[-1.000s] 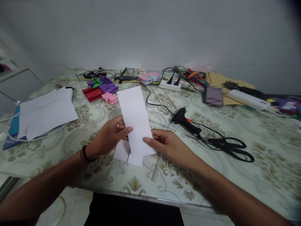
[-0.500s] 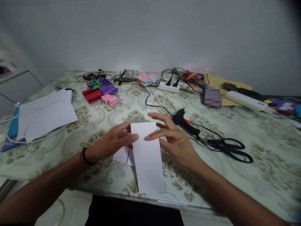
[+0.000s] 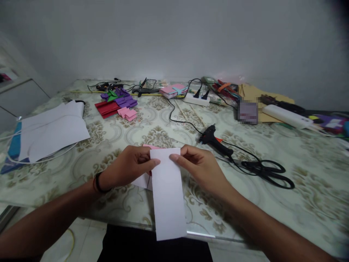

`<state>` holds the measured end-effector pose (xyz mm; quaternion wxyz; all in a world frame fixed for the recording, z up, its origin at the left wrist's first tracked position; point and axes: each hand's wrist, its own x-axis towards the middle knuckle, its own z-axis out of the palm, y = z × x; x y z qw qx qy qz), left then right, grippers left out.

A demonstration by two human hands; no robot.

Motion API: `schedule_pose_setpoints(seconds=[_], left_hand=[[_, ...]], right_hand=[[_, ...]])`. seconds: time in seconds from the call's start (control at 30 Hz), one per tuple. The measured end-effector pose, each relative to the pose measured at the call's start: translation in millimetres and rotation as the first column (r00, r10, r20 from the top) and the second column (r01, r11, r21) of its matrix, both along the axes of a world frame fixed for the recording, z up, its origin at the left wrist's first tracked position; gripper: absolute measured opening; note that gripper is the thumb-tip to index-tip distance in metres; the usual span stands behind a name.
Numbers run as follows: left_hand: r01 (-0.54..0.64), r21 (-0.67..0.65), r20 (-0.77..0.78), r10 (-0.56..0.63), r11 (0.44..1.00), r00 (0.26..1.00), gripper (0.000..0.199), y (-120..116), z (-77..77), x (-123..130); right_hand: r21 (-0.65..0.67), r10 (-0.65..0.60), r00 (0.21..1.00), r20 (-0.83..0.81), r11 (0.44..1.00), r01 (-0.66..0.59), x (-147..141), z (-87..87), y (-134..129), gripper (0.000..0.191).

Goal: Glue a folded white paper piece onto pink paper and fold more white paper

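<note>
A long white paper strip is held up by its top edge between my two hands, its lower end reaching past the table's front edge. My left hand pinches the upper left corner, thumb in front and fingers curled behind. At the upper right corner my right hand grips the strip in the same manner. Behind the strip, a bit of pink paper shows above my left fingers. Under my left hand lies another white paper piece with a dark line on it, partly covered.
Right of my hands lie a black glue gun and black-handled scissors. Folded red paper, purple paper and pink pieces sit at back left. White sheets lie at left; a power strip stands near the wall.
My right hand has closed on the strip's upper right corner, where its fingers were spread before. The strip has moved slightly down towards me. Pink paper now shows behind it.
</note>
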<state>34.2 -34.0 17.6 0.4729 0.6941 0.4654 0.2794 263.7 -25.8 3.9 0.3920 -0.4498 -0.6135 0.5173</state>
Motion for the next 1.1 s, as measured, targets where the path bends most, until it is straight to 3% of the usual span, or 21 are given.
schedule_pose_setpoints(seconds=[0.2,0.4,1.1], left_hand=[[-0.035,0.051,0.058,0.032,0.998,0.998,0.026,0.1,4.6,-0.1],[-0.068,0.089,0.019,0.066,0.994,0.998,0.027,-0.3,5.4,-0.6],[-0.045,0.008,0.07,0.044,0.999,0.997,0.029,1.1,4.3,-0.5]], right_hand=[[0.026,0.007,1.0,0.021,1.0,-0.007,1.6,0.3,-2.3,0.036],[0.04,-0.001,0.999,0.047,0.999,-0.001,1.8,1.1,-4.5,0.036],[0.009,0.032,0.998,0.046,0.999,-0.033,0.2,3.6,-6.3,0.039]])
